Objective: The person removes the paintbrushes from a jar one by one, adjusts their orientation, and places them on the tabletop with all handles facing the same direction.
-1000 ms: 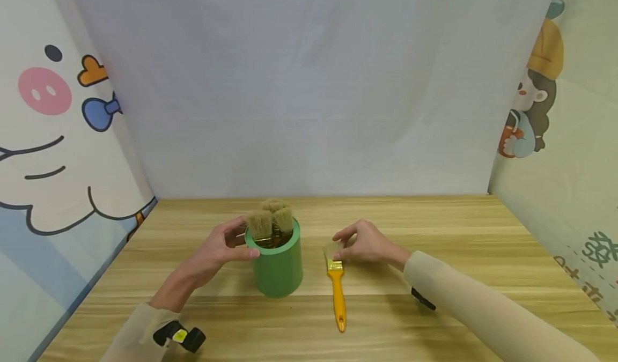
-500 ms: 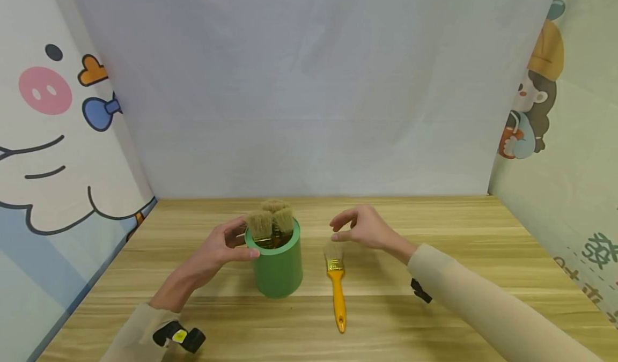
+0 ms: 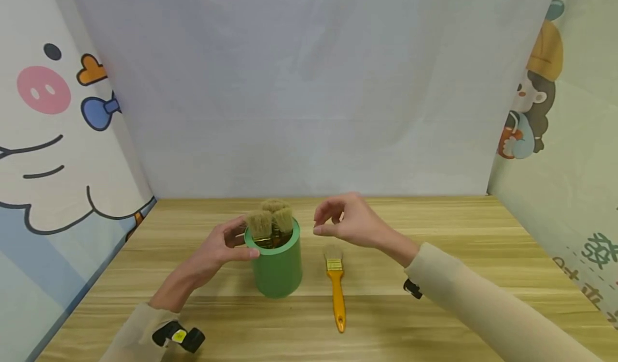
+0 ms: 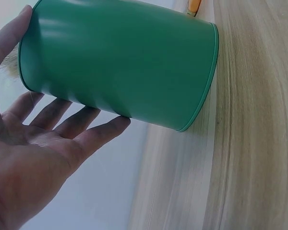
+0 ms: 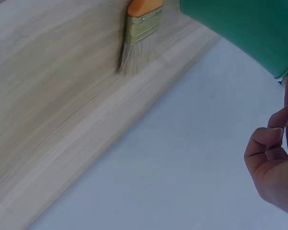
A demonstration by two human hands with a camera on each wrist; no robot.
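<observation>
A green cylindrical pot point(image 3: 277, 273) stands upright on the table, with three paintbrushes point(image 3: 260, 224) in it, bristles up. My left hand point(image 3: 222, 246) holds the pot from its left side. In the left wrist view, the thumb lies at the rim and the fingers point(image 4: 81, 120) touch the wall. Right of the pot lies another paintbrush point(image 3: 336, 289), with a yellow-orange handle, metal ferrule and pale bristles pointing away from me. My right hand point(image 3: 354, 220) hovers just beyond those bristles, fingers loosely bent with nothing between them. In the right wrist view that paintbrush point(image 5: 141, 33) lies apart from the hand.
The wooden table point(image 3: 434, 222) ends at a pale grey cloth backdrop point(image 3: 309, 110). Printed cartoon curtains point(image 3: 43, 137) flank it on both sides. A black wrist camera point(image 3: 178, 336) is strapped at the left sleeve.
My right hand has risen from beside the loose paintbrush's bristles, moving up and left toward the pot. The left hand and the pot have stayed put.
</observation>
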